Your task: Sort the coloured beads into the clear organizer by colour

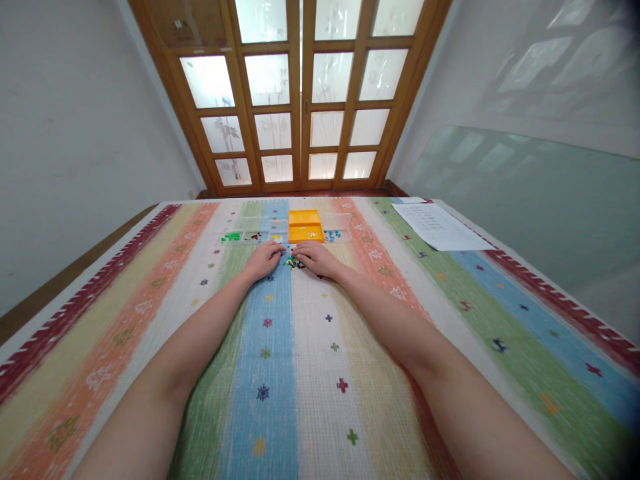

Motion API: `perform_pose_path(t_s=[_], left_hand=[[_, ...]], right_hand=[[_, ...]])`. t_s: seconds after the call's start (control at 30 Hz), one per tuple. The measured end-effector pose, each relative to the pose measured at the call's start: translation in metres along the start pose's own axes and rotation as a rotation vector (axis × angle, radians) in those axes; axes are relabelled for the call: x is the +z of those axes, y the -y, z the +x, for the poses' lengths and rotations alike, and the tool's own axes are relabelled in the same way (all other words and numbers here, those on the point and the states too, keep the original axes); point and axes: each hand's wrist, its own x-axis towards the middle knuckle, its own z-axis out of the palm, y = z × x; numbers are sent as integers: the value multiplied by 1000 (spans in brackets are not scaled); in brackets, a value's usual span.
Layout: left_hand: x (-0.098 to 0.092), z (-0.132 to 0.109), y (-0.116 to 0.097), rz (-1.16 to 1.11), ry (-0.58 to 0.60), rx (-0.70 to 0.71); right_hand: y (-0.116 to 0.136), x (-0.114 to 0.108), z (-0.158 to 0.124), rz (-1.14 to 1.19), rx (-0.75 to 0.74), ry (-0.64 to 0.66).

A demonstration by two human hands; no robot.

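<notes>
Both my arms reach forward over a striped, multicoloured cloth (pixel 300 373). My left hand (pixel 264 259) and my right hand (pixel 315 257) lie side by side, fingers curled down onto the cloth. Between their fingertips lies a small heap of tiny coloured pieces (pixel 293 263); whether either hand pinches one is too small to make out. Just beyond the hands stands an orange box (pixel 305 226) inside a row of clear compartments (pixel 250 235) holding green, dark, yellow and blue bits.
A white printed sheet of paper (pixel 440 225) lies at the far right of the cloth. Wooden doors with frosted glass panes (pixel 303 93) stand behind the surface. White walls close in on both sides.
</notes>
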Motion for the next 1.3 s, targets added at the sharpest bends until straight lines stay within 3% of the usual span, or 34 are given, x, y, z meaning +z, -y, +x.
perform_pose_path(t_s=[0.43,0.63,0.93,1.1,1.3], left_hand=[[1,0,1,15,3,13],[-1,-1,-2,27,17,20],[-2,-2,-4,32,33,25],[-1,-2,-2,44,38,36],[-5,-2,-9,14,41,39]], right_hand=[[2,2,1,-71,14,44],[-14,-3,-2,-98,164,-143],[-48,-32,-16,-78,489,-519],[-61,-37,-25,-84,706,-612],[-65,-35,-28,-203,724,-597]])
